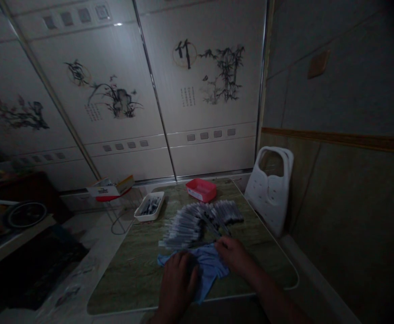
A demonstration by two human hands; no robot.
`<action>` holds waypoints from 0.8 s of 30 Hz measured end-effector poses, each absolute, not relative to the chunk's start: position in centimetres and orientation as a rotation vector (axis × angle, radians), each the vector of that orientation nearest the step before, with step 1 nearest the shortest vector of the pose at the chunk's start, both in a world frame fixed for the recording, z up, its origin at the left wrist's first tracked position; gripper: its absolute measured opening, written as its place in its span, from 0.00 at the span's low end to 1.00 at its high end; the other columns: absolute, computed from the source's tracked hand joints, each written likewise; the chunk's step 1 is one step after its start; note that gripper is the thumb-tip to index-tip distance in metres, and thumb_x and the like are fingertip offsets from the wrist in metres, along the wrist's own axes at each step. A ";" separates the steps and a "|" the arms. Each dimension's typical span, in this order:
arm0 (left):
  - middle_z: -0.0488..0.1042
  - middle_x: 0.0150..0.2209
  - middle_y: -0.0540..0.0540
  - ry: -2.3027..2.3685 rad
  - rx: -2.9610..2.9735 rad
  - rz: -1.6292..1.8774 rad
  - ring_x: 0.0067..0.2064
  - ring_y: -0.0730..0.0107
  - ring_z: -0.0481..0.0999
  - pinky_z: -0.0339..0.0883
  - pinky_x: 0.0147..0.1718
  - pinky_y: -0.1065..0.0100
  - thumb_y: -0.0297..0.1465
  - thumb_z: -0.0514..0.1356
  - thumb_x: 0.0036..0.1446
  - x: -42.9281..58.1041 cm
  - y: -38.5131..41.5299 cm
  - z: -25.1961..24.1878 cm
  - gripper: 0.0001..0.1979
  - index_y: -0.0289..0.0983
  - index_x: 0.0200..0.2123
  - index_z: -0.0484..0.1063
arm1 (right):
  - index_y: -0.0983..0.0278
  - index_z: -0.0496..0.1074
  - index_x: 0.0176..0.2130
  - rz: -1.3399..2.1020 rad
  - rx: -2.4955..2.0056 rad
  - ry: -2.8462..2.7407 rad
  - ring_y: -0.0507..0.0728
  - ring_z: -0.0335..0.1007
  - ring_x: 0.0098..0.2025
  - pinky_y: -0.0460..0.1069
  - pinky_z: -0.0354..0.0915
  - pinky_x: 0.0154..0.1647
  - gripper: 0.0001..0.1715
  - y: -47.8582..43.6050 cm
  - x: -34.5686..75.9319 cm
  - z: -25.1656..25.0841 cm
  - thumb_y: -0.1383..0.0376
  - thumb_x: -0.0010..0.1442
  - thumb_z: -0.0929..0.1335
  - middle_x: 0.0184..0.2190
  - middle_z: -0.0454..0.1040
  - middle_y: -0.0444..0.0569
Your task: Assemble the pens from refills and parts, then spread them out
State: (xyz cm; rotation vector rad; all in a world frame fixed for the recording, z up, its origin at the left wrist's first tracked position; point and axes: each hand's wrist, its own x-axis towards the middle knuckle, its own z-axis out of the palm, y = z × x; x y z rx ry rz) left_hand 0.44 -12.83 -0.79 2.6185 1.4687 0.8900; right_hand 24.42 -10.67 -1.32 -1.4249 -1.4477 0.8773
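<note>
A crumpled blue cloth (205,265) lies near the front edge of the green table (129,279). My left hand (178,279) rests on the cloth's left part, fingers close together; whether they grip the cloth is hard to see. At the cloth's upper right, my right hand (230,252) is closed, its fingertips pinched by the end of a dark, thin pen-like item. Beyond the cloth spreads a fanned pile of clear pens (183,225) with dark ends. Several more pens (227,211) lie at the pile's right.
A white tray (139,217) holding small dark pieces stands at the table's back left. A pink basket (202,191) sits at the back. Right of the table leans a white folded plastic seat (269,193). An open box (107,190) rests on a red stool (107,198) to the left.
</note>
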 end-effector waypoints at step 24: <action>0.77 0.45 0.43 1.513 2.595 0.863 0.47 0.59 0.76 0.66 0.46 0.57 0.33 0.58 0.66 0.1 -11.5 -1.4 0.10 0.42 0.49 0.74 | 0.64 0.75 0.35 0.838 -1.399 -1.529 0.55 0.70 0.31 0.47 0.60 0.31 0.16 -3.2 23.4 -1.2 0.57 0.64 0.64 0.27 0.74 0.45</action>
